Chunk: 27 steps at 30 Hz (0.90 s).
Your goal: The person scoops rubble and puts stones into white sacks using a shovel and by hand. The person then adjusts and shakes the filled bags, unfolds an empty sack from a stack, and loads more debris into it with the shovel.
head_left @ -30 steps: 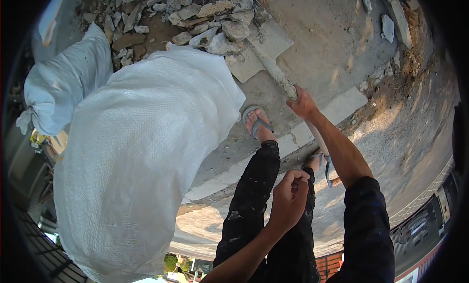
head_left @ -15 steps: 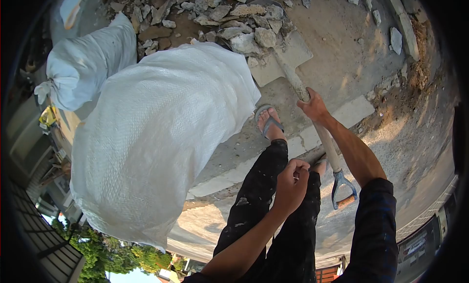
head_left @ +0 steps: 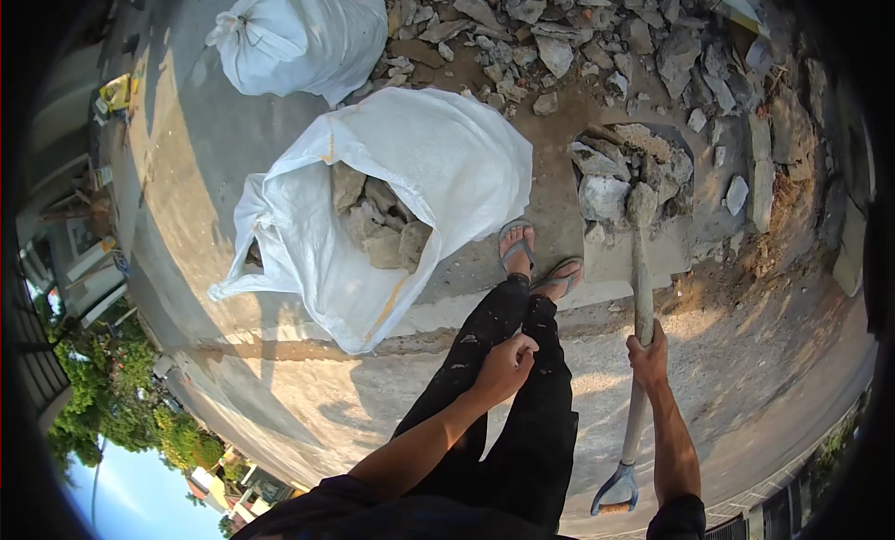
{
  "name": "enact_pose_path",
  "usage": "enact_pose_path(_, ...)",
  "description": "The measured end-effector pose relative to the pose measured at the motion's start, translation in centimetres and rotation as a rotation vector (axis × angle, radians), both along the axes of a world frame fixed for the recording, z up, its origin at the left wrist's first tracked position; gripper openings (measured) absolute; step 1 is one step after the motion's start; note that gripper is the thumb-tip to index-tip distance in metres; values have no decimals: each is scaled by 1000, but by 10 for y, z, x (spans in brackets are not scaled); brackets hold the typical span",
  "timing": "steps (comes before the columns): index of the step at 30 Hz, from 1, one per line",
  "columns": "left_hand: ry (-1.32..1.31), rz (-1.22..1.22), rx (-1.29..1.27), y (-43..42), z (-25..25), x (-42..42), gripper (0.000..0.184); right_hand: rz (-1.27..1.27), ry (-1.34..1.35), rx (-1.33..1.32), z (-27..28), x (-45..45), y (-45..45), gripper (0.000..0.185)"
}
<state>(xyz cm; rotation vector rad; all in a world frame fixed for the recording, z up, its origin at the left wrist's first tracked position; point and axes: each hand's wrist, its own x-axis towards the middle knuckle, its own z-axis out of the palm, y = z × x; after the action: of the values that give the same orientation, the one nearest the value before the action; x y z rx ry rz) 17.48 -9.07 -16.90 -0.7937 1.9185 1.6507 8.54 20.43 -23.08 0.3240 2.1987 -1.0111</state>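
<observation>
My right hand [head_left: 650, 358] is wrapped round the wooden shaft of a shovel [head_left: 642, 302]. The shovel's D-shaped grip hangs free below that hand, near my right forearm. Broken concrete chunks [head_left: 606, 197] are heaped on the broad grey blade [head_left: 667, 249], which is low by the rubble; whether it touches the ground I cannot tell. In front of my thigh, my left hand [head_left: 506, 365] is closed, with nothing visible in it. To the left, a large white woven sack [head_left: 457, 158] lies with its mouth gaping toward me, and rubble pieces [head_left: 387, 232] show inside.
Behind the open sack stands a tied white sack [head_left: 308, 41]. A pile of broken concrete [head_left: 550, 51] spreads across the far side, with loose slabs [head_left: 763, 177] at the right. My sandalled feet [head_left: 518, 246] are between the sack and the shovel blade.
The shovel with its load has swung right, away from the sack. My view has shifted, bringing the sack's opening into sight. My left hand stays closed near my legs.
</observation>
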Motion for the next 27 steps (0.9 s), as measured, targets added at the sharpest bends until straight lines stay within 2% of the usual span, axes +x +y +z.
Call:
enact_pose_path(2,76,-72,-40,-25,69,-22,12,-24,-153,59,70,-4,-3,27)
enact_pose_path(4,112,-17,-105,-51,132,-28,11,27,-135,61,123,6,4,28)
enact_pose_path(8,437,218,-607,-130,207,-42,9,191,-82,111,215,27,13,32)
enact_pose_path(9,434,227,-701,-156,214,-48,10,198,-64,110,238,29,6,32)
enact_pose_path(10,425,233,-793,-181,216,-55,11,233,-54,96,263,32,-2,30)
enact_pose_path(12,442,49,-1062,-227,203,-70,21,262,-42,94,308,47,-20,27)
enact_pose_path(16,343,-132,-1260,-281,166,-123,71,337,-4,42,362,68,-68,32)
enact_pose_path(18,390,-219,-1270,-302,153,-159,78,290,-123,-20,379,81,-102,31)
enact_pose_path(19,404,-298,-1289,-306,143,-165,84,176,-218,-28,380,94,-117,34)
enact_pose_path(20,409,-307,-1275,-314,136,-171,84,144,-317,59,385,103,-136,39)
enact_pose_path(22,267,-489,-1181,-330,113,-188,92,214,-297,59,390,117,-170,44)
enact_pose_path(23,274,-486,-1096,-338,104,-193,68,122,-312,5,384,131,-182,45)
enact_pose_path(24,276,-514,-1090,-347,92,-194,68,98,-325,1,389,134,-200,45)
enact_pose_path(26,222,-431,-885,-363,73,-204,33,196,-321,3,395,131,-234,46)
enact_pose_path(27,228,-461,-879,-367,78,-207,33,196,-278,-44,392,137,-245,45)
